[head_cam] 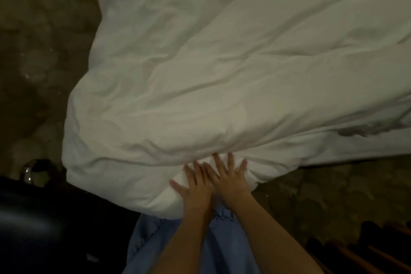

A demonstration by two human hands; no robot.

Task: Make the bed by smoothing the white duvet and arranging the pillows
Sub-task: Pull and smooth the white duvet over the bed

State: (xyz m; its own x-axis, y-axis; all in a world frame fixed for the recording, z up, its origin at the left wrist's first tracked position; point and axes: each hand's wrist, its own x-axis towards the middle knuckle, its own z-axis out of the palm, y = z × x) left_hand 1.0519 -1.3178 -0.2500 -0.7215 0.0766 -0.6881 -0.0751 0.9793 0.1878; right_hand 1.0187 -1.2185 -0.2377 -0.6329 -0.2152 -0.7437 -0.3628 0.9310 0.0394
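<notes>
Floor: dim mottled floor [40, 51] runs down the 9 o'clock side and shows again toward 4 o'clock.
Bed: white duvet [222, 73] fills the view from 12 to 3 o'clock, creased in long folds, its near corner bulging over the edge at 6 o'clock.
Left hand [195, 187]: fingers straight and spread, palm flat on the hanging corner, gripping nothing.
Right hand [229, 176]: likewise flat and splayed, just beside the left, fingertips overlapping it.
Why: both palms press the puffed corner, probably to push air out and flatten it against the bed's side.
Clothing: blue garment [222, 247] hangs below the arms at 6 o'clock.
Pillows: none in view.
Dark object: blurred black shape [33, 229] at 8 o'clock; cannot tell what.
</notes>
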